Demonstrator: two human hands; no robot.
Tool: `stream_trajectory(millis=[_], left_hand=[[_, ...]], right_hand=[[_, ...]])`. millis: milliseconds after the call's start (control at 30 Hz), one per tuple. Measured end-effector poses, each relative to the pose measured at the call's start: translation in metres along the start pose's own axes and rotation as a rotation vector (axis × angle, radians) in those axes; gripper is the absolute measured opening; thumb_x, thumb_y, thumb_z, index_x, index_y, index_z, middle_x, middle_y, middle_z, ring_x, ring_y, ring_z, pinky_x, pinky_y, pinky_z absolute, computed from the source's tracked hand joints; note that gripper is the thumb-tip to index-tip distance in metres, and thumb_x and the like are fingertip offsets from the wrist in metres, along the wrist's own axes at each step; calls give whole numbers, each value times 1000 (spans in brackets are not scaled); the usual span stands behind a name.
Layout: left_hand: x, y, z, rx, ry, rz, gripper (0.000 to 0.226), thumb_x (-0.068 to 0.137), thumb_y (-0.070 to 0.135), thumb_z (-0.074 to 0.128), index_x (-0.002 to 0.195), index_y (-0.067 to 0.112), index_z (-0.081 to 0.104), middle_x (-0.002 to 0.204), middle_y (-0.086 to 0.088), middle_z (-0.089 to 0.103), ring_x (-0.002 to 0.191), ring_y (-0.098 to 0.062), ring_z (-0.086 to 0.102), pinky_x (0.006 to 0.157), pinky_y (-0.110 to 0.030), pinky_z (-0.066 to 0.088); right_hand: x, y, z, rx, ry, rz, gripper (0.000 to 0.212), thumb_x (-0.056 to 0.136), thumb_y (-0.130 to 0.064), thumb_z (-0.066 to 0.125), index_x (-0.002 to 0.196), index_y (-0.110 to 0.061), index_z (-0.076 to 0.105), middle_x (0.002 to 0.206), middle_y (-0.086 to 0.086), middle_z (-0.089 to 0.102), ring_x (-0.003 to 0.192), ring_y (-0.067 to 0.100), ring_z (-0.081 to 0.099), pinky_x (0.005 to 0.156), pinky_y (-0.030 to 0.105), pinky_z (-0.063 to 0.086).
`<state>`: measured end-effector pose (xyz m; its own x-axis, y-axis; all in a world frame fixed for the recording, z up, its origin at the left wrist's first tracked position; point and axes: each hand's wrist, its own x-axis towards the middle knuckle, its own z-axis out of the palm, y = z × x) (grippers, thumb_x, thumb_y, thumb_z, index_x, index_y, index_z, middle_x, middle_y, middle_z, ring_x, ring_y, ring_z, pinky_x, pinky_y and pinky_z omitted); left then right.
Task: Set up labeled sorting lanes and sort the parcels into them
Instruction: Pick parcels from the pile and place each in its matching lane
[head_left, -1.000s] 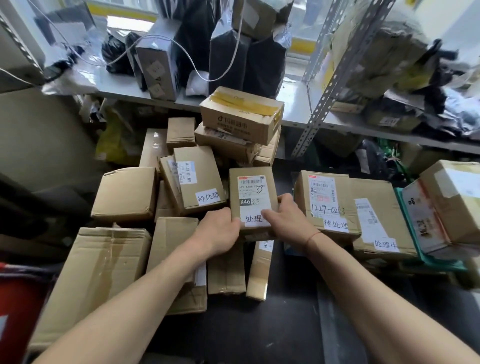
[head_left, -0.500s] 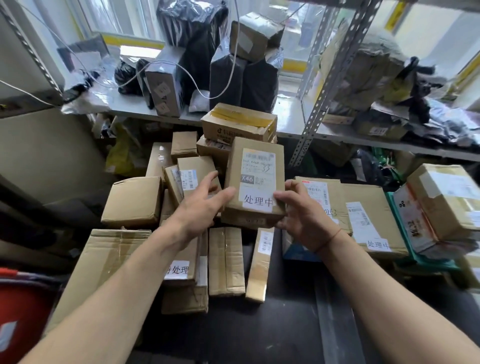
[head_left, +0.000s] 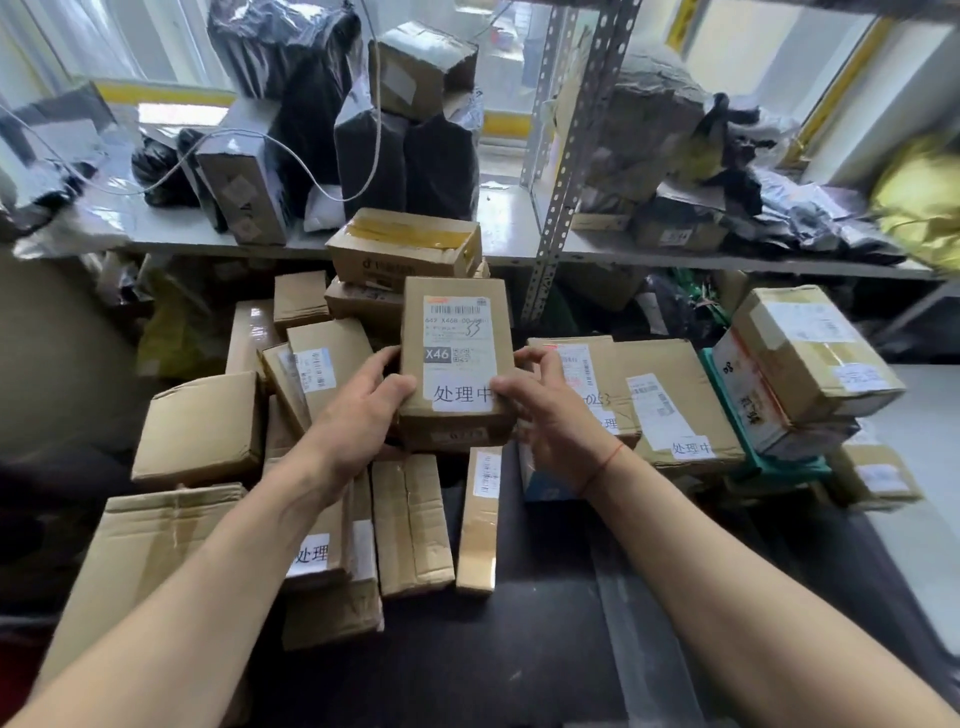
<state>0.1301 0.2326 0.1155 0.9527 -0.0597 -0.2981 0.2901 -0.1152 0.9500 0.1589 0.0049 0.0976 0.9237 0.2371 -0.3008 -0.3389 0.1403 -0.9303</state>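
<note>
A small cardboard parcel (head_left: 457, 332) with a shipping label marked X46 and a white handwritten tag is lifted above the pile at the centre. My left hand (head_left: 358, 415) grips its left lower edge, thumb on top. My right hand (head_left: 545, 410) grips its right lower edge, thumb on the tag. Below it lie several flat parcels (head_left: 413, 525) on the dark surface. To the left is a group of boxes (head_left: 202, 426), one with a tag (head_left: 311, 555). To the right sit tagged boxes (head_left: 670, 400).
A grey shelf (head_left: 509, 228) runs behind the pile, carrying black bags (head_left: 374, 156), boxes and a white cable. A perforated metal upright (head_left: 566, 171) stands just right of centre. Boxes (head_left: 800, 358) on a green crate crowd the right. Dark floor (head_left: 545, 649) lies in front.
The X46 parcel has come up off the pile, from lying flat among the boxes to being held higher and farther back. Both hands rose with it and now clasp its lower edges.
</note>
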Motion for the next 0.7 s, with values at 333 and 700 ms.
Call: stream_trajectory(millis=[333,700], left_hand=[[27,27,81,5,-39,55,47,104,42,54,150,41,47,123,12,76,112,-11,73,87,-38,63],[68,54,237,-23,-229,9,24,105,21,62,116,42,62,107,13,79,111,-15,74,91,-42,64]], right_hand=[[-28,-34,-79,-94,134,-142,52,83,-25,63,132,-24,46,114,-2,76,96,8,73,78,34,57],[-63,-49,-221,-224,415,-227,40,92,-26,58,129,-42,59,129,-3,71,116,15,71,95,44,61]])
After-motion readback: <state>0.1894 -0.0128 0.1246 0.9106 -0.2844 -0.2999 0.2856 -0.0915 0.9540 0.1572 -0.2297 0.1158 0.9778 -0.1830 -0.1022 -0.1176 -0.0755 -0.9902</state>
